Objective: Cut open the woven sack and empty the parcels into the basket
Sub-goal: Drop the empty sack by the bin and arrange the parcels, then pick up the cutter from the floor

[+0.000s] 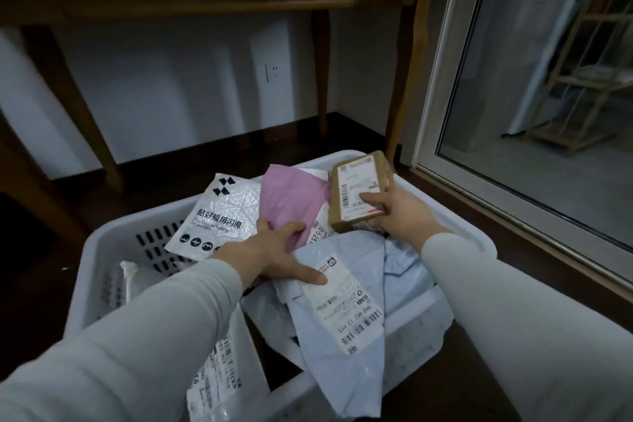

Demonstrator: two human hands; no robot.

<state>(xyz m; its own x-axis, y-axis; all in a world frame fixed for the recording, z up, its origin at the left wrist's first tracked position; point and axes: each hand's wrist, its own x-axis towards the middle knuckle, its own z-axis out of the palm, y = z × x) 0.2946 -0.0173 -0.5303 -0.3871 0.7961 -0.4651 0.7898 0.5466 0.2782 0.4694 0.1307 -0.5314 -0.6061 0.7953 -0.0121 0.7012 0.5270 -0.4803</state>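
In the white basket, soft labelled parcels; right hand grips box

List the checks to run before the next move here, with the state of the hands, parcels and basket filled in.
1. Firm hold on the brown box: ok, the right hand grips it.
2. Brown box held above the basket: ok.
3. Left hand free to take a parcel: ok, it rests with spread fingers on the pink mailer and pale blue mailer.
4. All parcels inside the rim: not ok, the pale blue mailer overhangs the near edge.
5. Emptied woven sack: cannot tell, it is out of view.
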